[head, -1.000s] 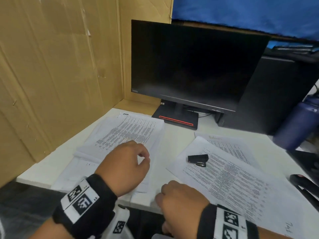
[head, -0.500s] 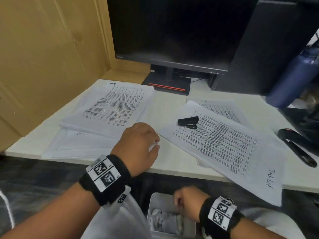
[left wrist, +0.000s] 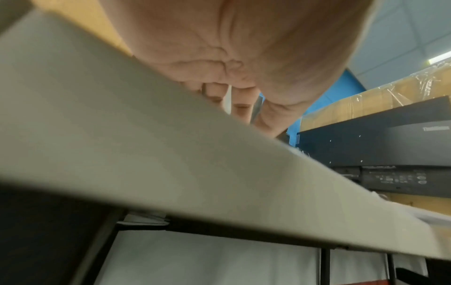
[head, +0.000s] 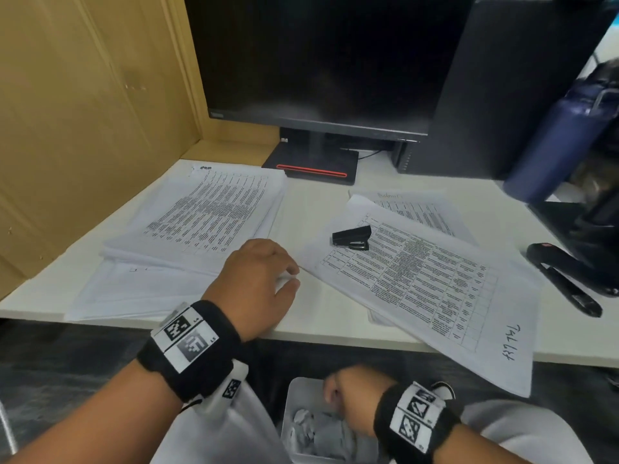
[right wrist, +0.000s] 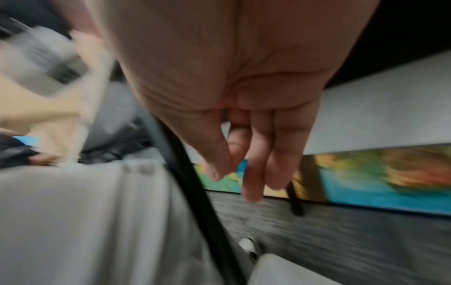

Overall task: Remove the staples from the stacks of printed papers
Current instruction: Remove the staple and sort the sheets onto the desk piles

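Note:
Two stacks of printed papers lie on the white table [head: 321, 319]: a left stack [head: 207, 216] and a right stack [head: 418, 279] that overhangs the front edge. A small black staple remover [head: 351, 236] rests on the right stack's far corner. My left hand [head: 289, 276] sits at the near right corner of the left stack with curled fingers. In the left wrist view a white sheet edge shows between those fingers [left wrist: 240, 108]. My right hand [head: 335, 393] hangs below the table over a white bin [head: 298, 386]. Its fingers [right wrist: 253, 173] point down, and no staple shows by the thumb.
A dark monitor [head: 318, 61] stands at the back, with a cardboard wall [head: 83, 112] at the left. A blue bottle [head: 556, 145] and a large black stapler [head: 562, 279] stand at the right. The bin holds crumpled paper.
My right hand dropped from the table's front edge to the bin below and stays there. The left hand kept its place at the paper corner. The head view tilted down.

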A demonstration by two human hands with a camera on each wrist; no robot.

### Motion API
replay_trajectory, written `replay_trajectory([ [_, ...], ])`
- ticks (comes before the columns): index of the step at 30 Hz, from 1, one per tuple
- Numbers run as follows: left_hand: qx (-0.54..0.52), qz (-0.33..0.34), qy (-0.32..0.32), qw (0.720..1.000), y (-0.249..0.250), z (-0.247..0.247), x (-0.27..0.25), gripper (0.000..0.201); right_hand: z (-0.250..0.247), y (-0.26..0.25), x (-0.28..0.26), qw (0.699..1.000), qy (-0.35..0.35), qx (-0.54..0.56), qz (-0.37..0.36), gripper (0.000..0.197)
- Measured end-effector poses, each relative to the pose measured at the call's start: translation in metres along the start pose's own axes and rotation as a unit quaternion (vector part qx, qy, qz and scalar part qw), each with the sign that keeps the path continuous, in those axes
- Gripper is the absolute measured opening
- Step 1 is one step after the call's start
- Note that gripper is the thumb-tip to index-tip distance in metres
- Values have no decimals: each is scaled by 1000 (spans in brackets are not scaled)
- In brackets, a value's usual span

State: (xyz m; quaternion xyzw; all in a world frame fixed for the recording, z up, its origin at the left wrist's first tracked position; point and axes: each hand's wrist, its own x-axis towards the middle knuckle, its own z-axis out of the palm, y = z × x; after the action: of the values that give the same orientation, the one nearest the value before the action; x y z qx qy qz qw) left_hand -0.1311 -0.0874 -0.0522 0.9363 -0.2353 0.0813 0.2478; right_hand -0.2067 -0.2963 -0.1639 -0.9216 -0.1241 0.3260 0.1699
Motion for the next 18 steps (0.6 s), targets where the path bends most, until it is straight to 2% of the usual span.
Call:
replay_trajectory([
  [4,-34,-10,1,999,7,-9,7,23,-49,-53,-82,994,0,48,-102,19],
  [6,-45,-5,-23,999,12,-10,9,16,-84,-57,-118,991,53,48,-109,16],
  [8,-36,-8,-64,997,18,-7,9,18,-120,-38,-136,985,131,72,-86,13],
  [11,4,0,-133,991,26,5,7,42,-171,4,-121,967,252,34,-9,12],
  [13,50,10,-169,984,30,11,8,65,-201,21,-94,955,292,-26,35,16],
  [16,96,22,-226,969,44,14,8,80,-225,17,-47,949,302,-61,60,49],
  [17,114,45,-236,964,52,10,1,80,-226,11,-32,951,294,-76,60,61],
  [18,133,47,-256,956,48,29,0,76,-224,4,-19,954,277,-94,62,69],
])
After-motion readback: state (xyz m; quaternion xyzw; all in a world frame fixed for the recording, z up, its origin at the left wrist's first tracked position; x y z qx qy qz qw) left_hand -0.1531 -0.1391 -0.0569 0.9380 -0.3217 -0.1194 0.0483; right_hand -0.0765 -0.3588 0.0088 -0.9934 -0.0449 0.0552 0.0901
